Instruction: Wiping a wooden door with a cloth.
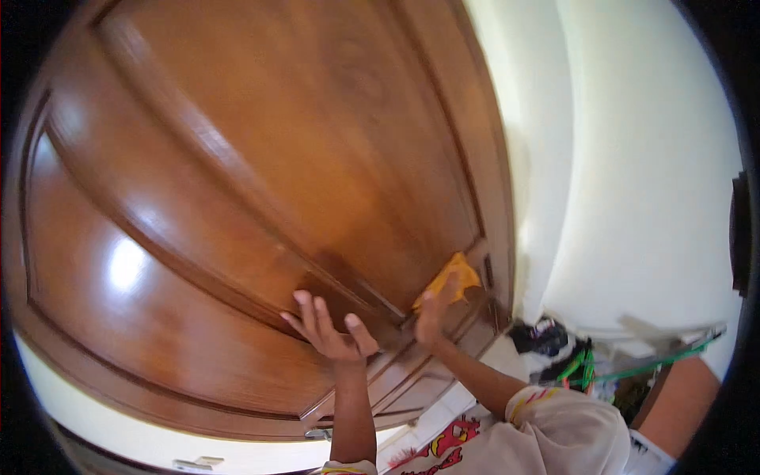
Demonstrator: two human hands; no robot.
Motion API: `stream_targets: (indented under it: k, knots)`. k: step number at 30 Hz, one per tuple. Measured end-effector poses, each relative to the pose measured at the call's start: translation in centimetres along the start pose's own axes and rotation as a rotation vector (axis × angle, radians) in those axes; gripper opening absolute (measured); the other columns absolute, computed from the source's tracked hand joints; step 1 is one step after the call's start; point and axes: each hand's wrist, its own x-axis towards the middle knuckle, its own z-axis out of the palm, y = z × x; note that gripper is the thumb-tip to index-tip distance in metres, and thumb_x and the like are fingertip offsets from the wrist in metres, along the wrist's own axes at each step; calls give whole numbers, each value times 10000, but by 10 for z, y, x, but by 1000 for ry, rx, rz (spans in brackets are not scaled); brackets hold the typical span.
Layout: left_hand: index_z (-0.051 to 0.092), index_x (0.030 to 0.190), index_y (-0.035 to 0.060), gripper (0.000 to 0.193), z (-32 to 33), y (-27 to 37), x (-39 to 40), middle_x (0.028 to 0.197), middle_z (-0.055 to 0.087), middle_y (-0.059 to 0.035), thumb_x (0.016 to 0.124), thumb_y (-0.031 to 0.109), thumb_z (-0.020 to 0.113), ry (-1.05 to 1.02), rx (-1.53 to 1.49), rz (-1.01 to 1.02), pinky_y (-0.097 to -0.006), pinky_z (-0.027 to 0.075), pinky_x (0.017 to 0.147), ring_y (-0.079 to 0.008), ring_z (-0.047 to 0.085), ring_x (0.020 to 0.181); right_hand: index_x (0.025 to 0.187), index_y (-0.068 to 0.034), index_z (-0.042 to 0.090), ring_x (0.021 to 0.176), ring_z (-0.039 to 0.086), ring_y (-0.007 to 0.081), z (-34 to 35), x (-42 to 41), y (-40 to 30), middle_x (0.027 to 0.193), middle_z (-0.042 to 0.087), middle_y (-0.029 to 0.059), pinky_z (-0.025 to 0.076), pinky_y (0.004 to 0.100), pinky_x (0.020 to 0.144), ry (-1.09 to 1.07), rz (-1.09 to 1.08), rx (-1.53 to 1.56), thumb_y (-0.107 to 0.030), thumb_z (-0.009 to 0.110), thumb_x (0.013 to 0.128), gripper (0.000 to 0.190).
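A large varnished wooden door [285, 148] with raised mouldings fills the left and middle of the picture. My right hand [436, 312] presses an orange cloth [454, 282] against the lower part of a door panel, near the door's right edge. My left hand [332, 332] is raised at the door's surface with its fingers spread, and it holds nothing. Whether its fingertips touch the wood, I cannot tell.
A pale wall [635, 166] stands right of the door. At the lower right are a glass shelf with a green edge [659, 359], a black bag [540, 337] and other items. A metal door handle [318, 434] shows at the bottom.
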Motion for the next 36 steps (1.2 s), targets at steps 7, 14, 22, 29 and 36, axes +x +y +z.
stream_targets:
  k: [7, 14, 22, 29, 36]
  knots:
    - [477, 1462, -52, 537, 3, 3, -6, 1545, 465, -279, 1012, 240, 487, -17, -57, -3, -644, 126, 1251, -417, 404, 1487, 1632, -2, 230, 1595, 102, 380, -2, 119, -97, 1704, 189, 217, 45, 521, 1282, 106, -224, -83, -355, 263, 1113, 628]
    - [510, 1423, -69, 513, -6, -1, -7, 1510, 506, -269, 1006, 227, 487, -8, -24, -24, -642, 138, 1250, -409, 440, 1464, 1618, -76, 330, 1545, 283, 387, 26, 232, -277, 1647, 375, 153, 110, 593, 1261, -514, -1233, -164, -313, 358, 1086, 584]
    - [560, 1389, -52, 468, 5, 3, -4, 1499, 530, -249, 1025, 234, 489, 1, -65, -7, -632, 142, 1252, -396, 438, 1469, 1528, -114, 481, 1518, 318, 347, 79, 297, -436, 1595, 433, 110, 215, 580, 1237, -55, -1567, -63, -338, 436, 1071, 511]
    - [567, 1387, -44, 460, 5, 0, -9, 1516, 517, -246, 1024, 227, 489, -18, -66, -3, -631, 121, 1255, -389, 426, 1481, 1494, 53, 447, 1508, 336, 342, 97, 298, -479, 1584, 420, 187, 229, 506, 1259, 86, -1637, -107, -273, 381, 1066, 542]
    - [562, 1394, -35, 462, 7, 5, 1, 1526, 507, -245, 1019, 223, 483, -24, -70, -20, -628, 105, 1259, -391, 419, 1487, 1583, -41, 379, 1556, 237, 351, 95, 303, -469, 1682, 292, 131, 170, 559, 1266, -30, -1522, -227, -357, 317, 1093, 586]
